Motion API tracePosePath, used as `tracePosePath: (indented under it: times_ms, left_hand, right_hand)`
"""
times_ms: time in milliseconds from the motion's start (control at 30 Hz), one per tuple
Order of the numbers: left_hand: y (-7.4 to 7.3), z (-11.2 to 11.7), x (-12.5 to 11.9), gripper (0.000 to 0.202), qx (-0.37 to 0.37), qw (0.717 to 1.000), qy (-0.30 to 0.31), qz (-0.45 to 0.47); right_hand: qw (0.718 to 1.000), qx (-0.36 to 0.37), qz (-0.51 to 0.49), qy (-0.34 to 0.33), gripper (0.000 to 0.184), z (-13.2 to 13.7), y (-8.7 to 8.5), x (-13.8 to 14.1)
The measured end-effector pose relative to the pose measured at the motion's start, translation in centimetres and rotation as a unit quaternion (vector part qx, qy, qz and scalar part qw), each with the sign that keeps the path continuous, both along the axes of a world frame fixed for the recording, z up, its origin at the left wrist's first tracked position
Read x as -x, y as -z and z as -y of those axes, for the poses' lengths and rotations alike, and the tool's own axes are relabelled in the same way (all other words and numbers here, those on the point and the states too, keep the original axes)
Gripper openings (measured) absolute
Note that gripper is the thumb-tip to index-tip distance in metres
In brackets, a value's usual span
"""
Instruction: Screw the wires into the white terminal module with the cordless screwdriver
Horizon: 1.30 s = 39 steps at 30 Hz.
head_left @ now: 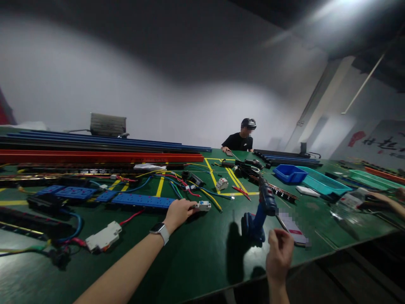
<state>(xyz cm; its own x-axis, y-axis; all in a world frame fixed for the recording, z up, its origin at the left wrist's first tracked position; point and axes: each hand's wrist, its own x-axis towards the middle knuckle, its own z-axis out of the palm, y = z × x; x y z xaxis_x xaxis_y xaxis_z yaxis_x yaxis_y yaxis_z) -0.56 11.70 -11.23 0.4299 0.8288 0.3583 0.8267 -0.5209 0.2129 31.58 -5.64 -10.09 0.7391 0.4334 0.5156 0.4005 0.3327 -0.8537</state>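
My left hand (181, 214), with a watch on its wrist, is closed at the right end of a blue power strip (142, 200). Its fingertips grip a small white circuit breaker (203, 205) there. My right hand (279, 252) is raised near the table's front edge, fingers curled together in a pinch; whatever they hold, if anything, is too small to make out. Just left of it a blue cordless drill (260, 213) stands upright on its battery, apart from the hand. Behind the right hand lies a phone (292, 228).
A larger white breaker (104, 237) on a red wire lies front left. Loose wires, another breaker (222, 183) and red tweezers-like tool (241, 193) lie mid-table. Blue bin (289, 174) and turquoise tray (322, 181) stand right. A person (240, 141) sits opposite; another person's arm (387, 202) reaches in.
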Motion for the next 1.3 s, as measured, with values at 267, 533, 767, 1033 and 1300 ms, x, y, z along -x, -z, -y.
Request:
tracePosePath:
  times_ms: [267, 533, 767, 1033, 1300]
  left_hand:
    - [-0.3, -1.3, -0.3, 0.036, -0.002, 1.000, -0.019, 0.000]
    - [-0.2, -3.0, -0.3, 0.037, 0.006, 1.000, -0.012, -0.002]
    - [0.0, -4.1, -0.1, 0.037, 0.021, 1.000, -0.018, -0.004]
    - [0.4, -4.7, 0.0, 0.039, 0.024, 0.998, -0.051, -0.004]
    - [0.5, -4.8, 0.3, 0.041, 0.020, 0.999, -0.048, 0.011]
  right_hand:
    - [0.986, 0.102, 0.016, -0.133, 0.081, -5.9, -4.8, -3.2]
    - [0.970, 0.143, -0.031, -0.193, 0.046, -8.1, -4.3, -2.0]
    - [0.946, 0.172, -0.005, -0.273, 0.037, -6.7, -3.7, 3.1]
    - [0.875, 0.249, -0.043, -0.413, 0.029, -4.8, -6.2, 9.9]
    - [0.833, 0.333, -0.054, -0.439, 0.026, -3.7, -7.7, 12.3]
